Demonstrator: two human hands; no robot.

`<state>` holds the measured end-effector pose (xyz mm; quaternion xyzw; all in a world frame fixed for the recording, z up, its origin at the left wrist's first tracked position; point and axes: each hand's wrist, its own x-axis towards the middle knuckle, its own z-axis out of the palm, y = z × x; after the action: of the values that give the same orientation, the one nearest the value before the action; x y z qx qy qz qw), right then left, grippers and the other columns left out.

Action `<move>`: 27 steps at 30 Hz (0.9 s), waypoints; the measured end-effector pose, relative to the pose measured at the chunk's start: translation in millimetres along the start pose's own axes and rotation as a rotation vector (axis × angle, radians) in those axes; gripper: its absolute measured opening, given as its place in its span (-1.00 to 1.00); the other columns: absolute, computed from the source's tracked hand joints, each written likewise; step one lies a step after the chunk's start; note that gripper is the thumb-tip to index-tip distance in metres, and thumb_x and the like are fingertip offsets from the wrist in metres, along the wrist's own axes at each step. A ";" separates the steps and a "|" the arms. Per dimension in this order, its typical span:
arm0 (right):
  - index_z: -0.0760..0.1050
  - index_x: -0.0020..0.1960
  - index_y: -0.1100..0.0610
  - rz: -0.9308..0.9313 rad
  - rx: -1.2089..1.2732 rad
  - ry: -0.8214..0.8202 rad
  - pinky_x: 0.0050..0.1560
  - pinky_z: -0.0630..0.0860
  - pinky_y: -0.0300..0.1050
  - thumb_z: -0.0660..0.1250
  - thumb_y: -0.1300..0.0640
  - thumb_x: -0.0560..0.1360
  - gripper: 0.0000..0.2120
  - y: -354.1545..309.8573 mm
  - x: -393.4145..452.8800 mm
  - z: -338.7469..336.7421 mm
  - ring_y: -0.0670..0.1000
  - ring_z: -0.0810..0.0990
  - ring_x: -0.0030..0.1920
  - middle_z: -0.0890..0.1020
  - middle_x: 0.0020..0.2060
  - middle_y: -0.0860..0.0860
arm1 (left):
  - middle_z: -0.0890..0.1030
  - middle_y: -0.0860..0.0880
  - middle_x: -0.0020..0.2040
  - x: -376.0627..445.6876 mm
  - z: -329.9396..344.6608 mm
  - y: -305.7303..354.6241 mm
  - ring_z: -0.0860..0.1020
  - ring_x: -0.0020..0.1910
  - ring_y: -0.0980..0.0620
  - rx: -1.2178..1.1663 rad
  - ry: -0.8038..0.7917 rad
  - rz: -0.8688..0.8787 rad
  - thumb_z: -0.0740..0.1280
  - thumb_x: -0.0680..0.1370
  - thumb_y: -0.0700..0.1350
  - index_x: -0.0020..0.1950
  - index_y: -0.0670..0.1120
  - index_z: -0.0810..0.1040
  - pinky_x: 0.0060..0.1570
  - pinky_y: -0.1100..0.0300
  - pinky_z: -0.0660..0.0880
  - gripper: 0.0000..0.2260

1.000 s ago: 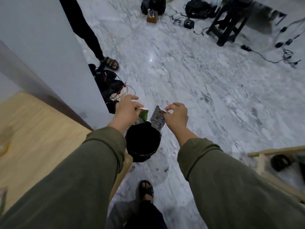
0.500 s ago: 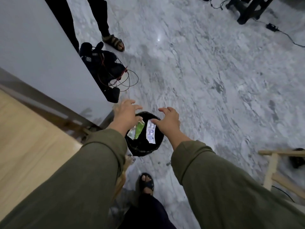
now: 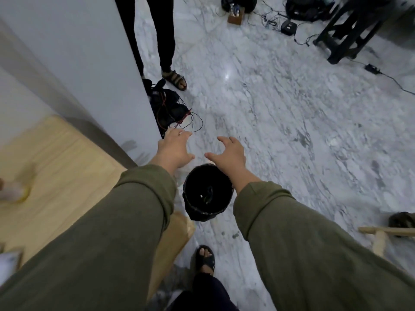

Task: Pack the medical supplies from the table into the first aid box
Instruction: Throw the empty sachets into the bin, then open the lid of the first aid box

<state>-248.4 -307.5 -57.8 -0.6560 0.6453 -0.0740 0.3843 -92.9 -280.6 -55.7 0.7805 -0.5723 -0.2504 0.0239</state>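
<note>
A black bin (image 3: 207,191) lined with a dark bag stands on the marble floor just past the table corner. Its inside looks dark, with only small bits visible at the bottom. Both my arms in olive sleeves reach out over it. My left hand (image 3: 174,149) hovers above the bin's far left side, fingers spread and empty. My right hand (image 3: 228,153) hangs over the bin's far rim, fingers apart and empty. The first aid box is not in view.
The wooden table (image 3: 58,167) lies at my left, with a blurred pale object (image 3: 13,190) on it. A white wall (image 3: 74,63) rises beyond. Another person's legs (image 3: 167,39) stand by a dark bag with cables (image 3: 170,108). A black stool (image 3: 350,28) stands far right.
A second ago each hand held a wrapper above the bin. Both let go, the wrappers fell inside, and now the hands are open and lifted past the rim.
</note>
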 end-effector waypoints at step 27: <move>0.18 0.48 -0.09 -0.783 -0.319 -0.014 0.43 0.10 0.13 0.33 -0.07 0.44 -0.35 -326.9 -241.4 34.2 0.07 0.03 0.52 0.11 0.52 0.06 | 0.14 -0.07 0.53 -301.0 -273.7 -184.2 0.03 0.51 -0.11 0.067 0.510 -0.366 0.42 0.43 0.08 0.53 0.05 0.08 0.39 -0.15 0.14 -0.23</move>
<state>-7.5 -117.4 210.8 -0.9036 0.3479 -0.1090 0.2250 117.8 -13.0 233.2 0.9086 -0.4057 -0.0275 0.0954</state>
